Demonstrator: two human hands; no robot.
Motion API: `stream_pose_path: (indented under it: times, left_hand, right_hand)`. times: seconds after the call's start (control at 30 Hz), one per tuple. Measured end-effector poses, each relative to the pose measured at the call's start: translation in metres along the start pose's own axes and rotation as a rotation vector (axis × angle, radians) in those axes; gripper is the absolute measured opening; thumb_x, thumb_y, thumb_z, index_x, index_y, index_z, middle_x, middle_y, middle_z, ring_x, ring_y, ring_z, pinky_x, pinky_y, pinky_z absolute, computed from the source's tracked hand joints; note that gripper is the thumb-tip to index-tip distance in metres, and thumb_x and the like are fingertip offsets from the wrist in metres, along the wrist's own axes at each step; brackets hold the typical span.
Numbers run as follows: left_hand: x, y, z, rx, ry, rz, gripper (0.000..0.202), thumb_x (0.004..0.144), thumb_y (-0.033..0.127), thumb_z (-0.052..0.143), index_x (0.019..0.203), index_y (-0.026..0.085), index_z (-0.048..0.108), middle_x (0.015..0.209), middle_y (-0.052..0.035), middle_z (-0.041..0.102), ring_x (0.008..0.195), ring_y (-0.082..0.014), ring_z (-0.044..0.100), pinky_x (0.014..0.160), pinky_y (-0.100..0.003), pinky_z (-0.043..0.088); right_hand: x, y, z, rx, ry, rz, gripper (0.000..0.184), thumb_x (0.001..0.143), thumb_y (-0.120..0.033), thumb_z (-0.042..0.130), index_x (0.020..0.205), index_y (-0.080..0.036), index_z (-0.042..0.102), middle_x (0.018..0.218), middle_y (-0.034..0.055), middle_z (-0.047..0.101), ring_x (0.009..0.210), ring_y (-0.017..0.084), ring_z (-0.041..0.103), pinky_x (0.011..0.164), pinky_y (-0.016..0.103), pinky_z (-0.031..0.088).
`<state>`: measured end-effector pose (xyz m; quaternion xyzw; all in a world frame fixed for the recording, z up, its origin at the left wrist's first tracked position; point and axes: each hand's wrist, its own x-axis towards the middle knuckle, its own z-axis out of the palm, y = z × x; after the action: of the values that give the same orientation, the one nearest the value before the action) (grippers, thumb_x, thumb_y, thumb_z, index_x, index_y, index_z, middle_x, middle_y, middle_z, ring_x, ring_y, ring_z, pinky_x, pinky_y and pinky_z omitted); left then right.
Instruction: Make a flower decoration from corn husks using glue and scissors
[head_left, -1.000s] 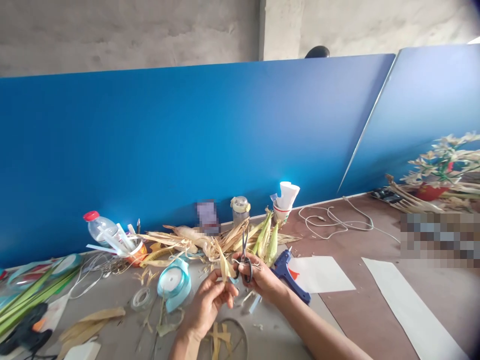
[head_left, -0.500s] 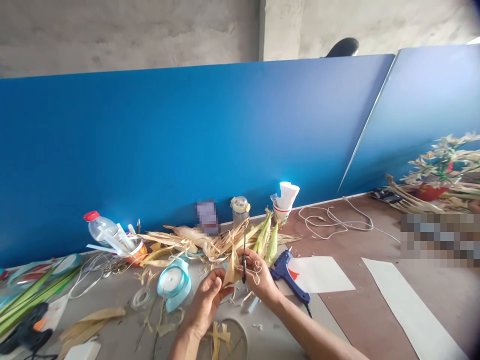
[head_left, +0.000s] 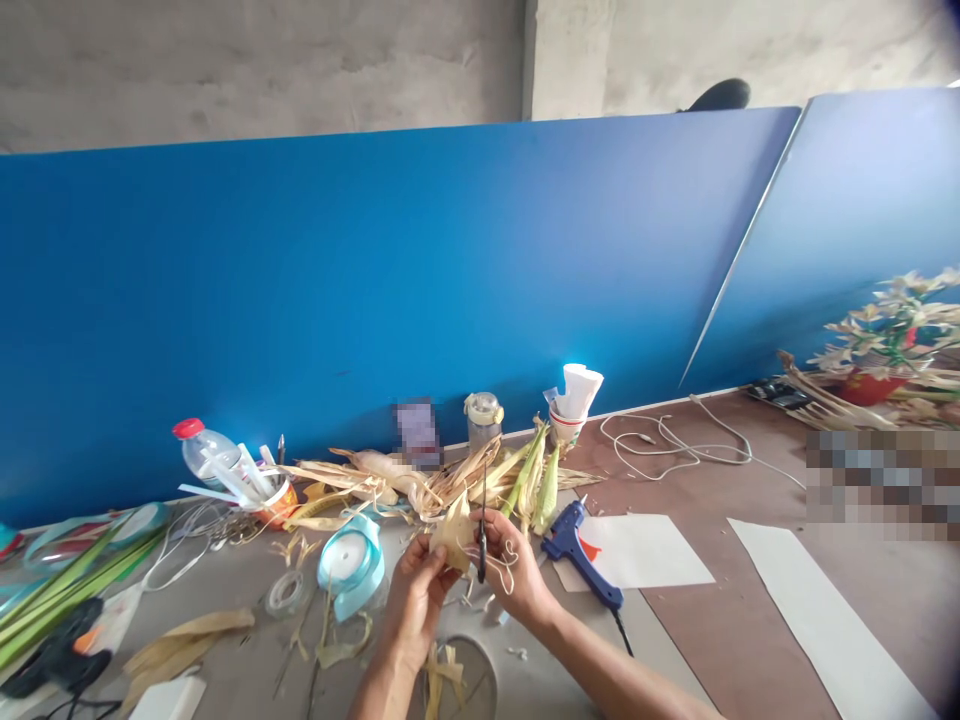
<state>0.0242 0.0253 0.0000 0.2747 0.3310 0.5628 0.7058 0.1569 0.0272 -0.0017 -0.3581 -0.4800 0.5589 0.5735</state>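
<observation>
My left hand [head_left: 417, 598] pinches a dry, pointed piece of corn husk [head_left: 453, 528] and holds it upright above the table. Close beside it, my right hand [head_left: 511, 572] grips a pair of dark scissors [head_left: 482, 520] with the blades pointing up and closed, right next to the husk's edge. A thin pale string loops around my right fingers. Both hands hover over the grey table surface [head_left: 247, 650], in front of a pile of corn husks and green corn ears [head_left: 517, 478].
A blue glue gun [head_left: 577, 545] lies right of my hands beside white paper [head_left: 645, 550]. A light blue ribbon spool [head_left: 349, 565], tape roll [head_left: 283, 592], bottle [head_left: 201, 450] and cup of tools [head_left: 274, 495] sit left. A blue partition [head_left: 375, 290] backs the table. A husk flower pot [head_left: 885, 350] stands far right.
The scissor blades have closed and turned edge-on. My left hand turned the husk piece from a narrow strip to a broad pointed face and raised it slightly.
</observation>
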Motion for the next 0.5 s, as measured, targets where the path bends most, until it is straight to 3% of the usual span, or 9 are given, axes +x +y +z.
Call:
stream_pose_path:
  times: [0.17,0.3,0.4,0.5]
  left_hand:
    - [-0.005,0.011,-0.002,0.017,-0.067,-0.062,0.018,0.07,0.032,0.069,0.075,0.016,0.062,0.073,-0.0031,0.066,0.067,-0.0149,0.061,0.067,-0.029,0.049]
    - [-0.01,0.017,-0.002,0.051,-0.203,-0.151,0.039,0.071,0.048,0.064,0.092,0.015,0.065,0.078,-0.0086,0.067,0.077,-0.0236,0.063,0.071,-0.035,0.047]
    - [-0.01,0.015,-0.004,0.102,-0.248,-0.17,0.031,0.069,0.04,0.069,0.088,0.017,0.065,0.074,-0.0057,0.067,0.073,-0.0219,0.062,0.068,-0.032,0.046]
    - [-0.008,0.012,-0.007,0.158,-0.237,-0.144,0.017,0.068,0.03,0.071,0.076,0.016,0.064,0.067,-0.0018,0.065,0.062,-0.0146,0.059,0.062,-0.025,0.043]
  right_hand:
    - [0.005,-0.007,-0.013,-0.047,-0.063,0.01,0.037,0.067,-0.027,0.068,0.099,-0.019,0.053,0.07,-0.0014,0.057,0.062,0.013,0.054,0.06,0.025,0.044]
    - [0.005,-0.016,-0.023,-0.105,-0.31,0.051,0.037,0.068,-0.022,0.066,0.103,-0.017,0.055,0.073,-0.0001,0.058,0.066,0.014,0.056,0.065,0.026,0.045]
    - [0.003,-0.019,-0.025,-0.204,-0.463,0.048,0.037,0.07,-0.016,0.062,0.107,-0.016,0.056,0.078,0.002,0.059,0.07,0.015,0.057,0.062,0.025,0.045]
    - [0.002,-0.018,-0.025,-0.304,-0.469,0.01,0.038,0.07,-0.013,0.059,0.108,-0.016,0.056,0.078,0.002,0.059,0.069,0.014,0.056,0.059,0.023,0.044]
